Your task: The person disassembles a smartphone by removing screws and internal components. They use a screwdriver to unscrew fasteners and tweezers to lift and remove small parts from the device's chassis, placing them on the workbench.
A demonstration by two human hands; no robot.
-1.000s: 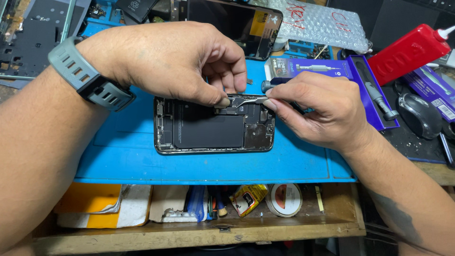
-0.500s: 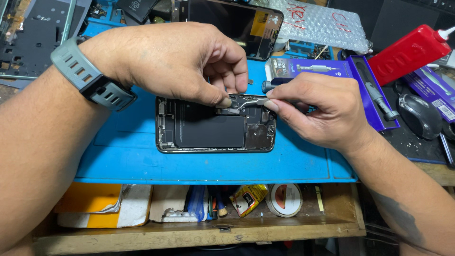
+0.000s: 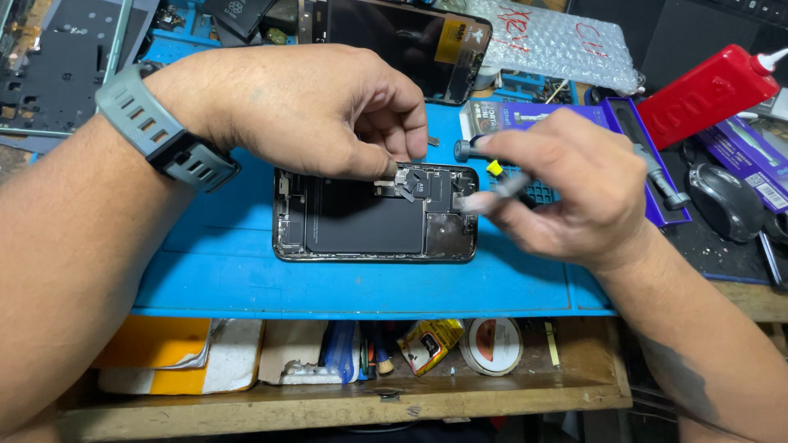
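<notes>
An opened phone body (image 3: 373, 215) lies face-up on a blue work mat (image 3: 246, 279), its dark battery and boards showing. My left hand (image 3: 304, 111), with a grey watch on the wrist, hovers over its top edge; thumb and forefinger pinch a small metal part (image 3: 404, 182) at the phone's upper middle. My right hand (image 3: 562, 189) is at the phone's right end, blurred, holding a thin metal tool like tweezers (image 3: 492, 193) whose tip points at the phone's right side.
A detached phone screen (image 3: 394, 41) lies behind the hands, bubble wrap (image 3: 558, 41) to its right. A red squeeze bottle (image 3: 706, 90) and a purple tool box (image 3: 632, 139) sit at right. An open wooden drawer (image 3: 345, 394) below holds tape, tubes and packets.
My right hand has lifted and drawn back to the right from the phone's top, tool still in it. My left hand stays pinching at the phone's upper middle.
</notes>
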